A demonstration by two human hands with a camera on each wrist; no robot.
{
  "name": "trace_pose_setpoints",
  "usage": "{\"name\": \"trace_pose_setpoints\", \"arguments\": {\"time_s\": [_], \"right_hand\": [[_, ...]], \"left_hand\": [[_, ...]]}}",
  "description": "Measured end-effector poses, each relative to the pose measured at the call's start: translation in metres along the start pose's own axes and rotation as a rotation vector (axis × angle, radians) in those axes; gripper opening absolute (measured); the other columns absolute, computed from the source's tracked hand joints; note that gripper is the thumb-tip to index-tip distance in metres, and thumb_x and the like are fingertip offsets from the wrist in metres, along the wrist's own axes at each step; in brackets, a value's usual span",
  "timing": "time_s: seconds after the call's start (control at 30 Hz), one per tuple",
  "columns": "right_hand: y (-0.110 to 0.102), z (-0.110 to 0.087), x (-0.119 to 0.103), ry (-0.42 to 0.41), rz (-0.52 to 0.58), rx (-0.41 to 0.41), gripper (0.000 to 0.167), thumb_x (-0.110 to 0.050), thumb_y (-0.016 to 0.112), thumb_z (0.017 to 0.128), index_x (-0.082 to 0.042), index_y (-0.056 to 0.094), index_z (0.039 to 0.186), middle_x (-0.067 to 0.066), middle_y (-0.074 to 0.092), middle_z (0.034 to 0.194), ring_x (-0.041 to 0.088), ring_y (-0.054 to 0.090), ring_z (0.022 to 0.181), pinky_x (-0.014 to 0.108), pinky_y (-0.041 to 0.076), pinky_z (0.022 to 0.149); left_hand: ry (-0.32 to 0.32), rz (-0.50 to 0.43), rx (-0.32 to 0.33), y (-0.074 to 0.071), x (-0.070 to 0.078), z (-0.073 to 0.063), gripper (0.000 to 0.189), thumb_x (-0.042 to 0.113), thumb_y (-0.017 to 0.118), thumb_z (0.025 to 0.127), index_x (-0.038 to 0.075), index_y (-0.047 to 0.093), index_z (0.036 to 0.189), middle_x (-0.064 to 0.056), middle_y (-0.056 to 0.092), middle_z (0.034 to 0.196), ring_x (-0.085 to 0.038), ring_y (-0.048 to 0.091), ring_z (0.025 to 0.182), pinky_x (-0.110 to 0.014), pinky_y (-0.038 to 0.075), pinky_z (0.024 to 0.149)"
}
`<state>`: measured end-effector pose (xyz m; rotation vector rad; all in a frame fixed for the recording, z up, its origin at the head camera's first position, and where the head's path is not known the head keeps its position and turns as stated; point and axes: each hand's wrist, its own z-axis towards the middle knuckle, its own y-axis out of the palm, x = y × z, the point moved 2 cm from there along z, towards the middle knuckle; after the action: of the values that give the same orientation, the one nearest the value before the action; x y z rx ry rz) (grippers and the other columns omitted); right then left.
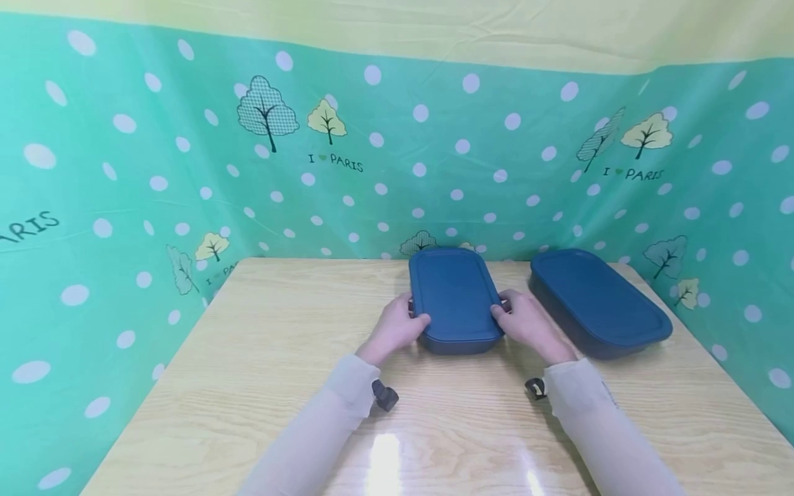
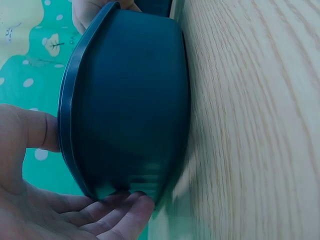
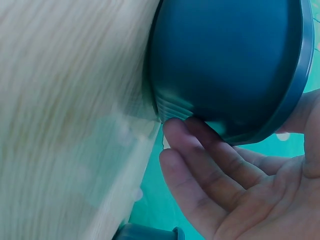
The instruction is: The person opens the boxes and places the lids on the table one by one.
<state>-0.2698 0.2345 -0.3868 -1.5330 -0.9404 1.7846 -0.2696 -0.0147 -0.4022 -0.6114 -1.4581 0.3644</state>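
A dark blue rectangular food container [image 1: 455,289] with its lid on stands on the table, right of the middle in the head view. My left hand [image 1: 399,325] grips its left side, thumb on the lid's edge and fingers against the side wall. On the opposite side my right hand [image 1: 523,318] holds it the same way. The left wrist view shows the container's wall [image 2: 130,100] close up, its base at the table surface. In the right wrist view, fingertips [image 3: 176,129] touch ridges low on the container's side [image 3: 225,70].
A second lidded blue container [image 1: 602,300] stands at the right of the wooden table [image 1: 279,365], close to my right hand. Green dotted cloth [image 1: 434,151] hangs behind the table and along both sides. Dark wrist bands [image 1: 384,395] show at the cuffs.
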Motion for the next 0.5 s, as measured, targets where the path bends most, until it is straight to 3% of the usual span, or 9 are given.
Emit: {"name": "trace_pose_setpoints", "arguments": {"time_s": [0.5], "right_hand": [[0.0071, 0.0035, -0.0025, 0.036, 0.061, -0.005, 0.042, -0.02, 0.049, 0.096, 0.01, 0.05, 0.125, 0.022, 0.063, 0.103, 0.031, 0.061, 0.092, 0.044, 0.051, 0.078]], "left_hand": [[-0.014, -0.01, -0.002, -0.0069, -0.0041, -0.0028, 0.059, 0.023, 0.058, 0.089, 0.0, 0.04, 0.14, -0.016, 0.058, 0.123, -0.027, 0.057, 0.109, -0.041, 0.046, 0.094]]}}
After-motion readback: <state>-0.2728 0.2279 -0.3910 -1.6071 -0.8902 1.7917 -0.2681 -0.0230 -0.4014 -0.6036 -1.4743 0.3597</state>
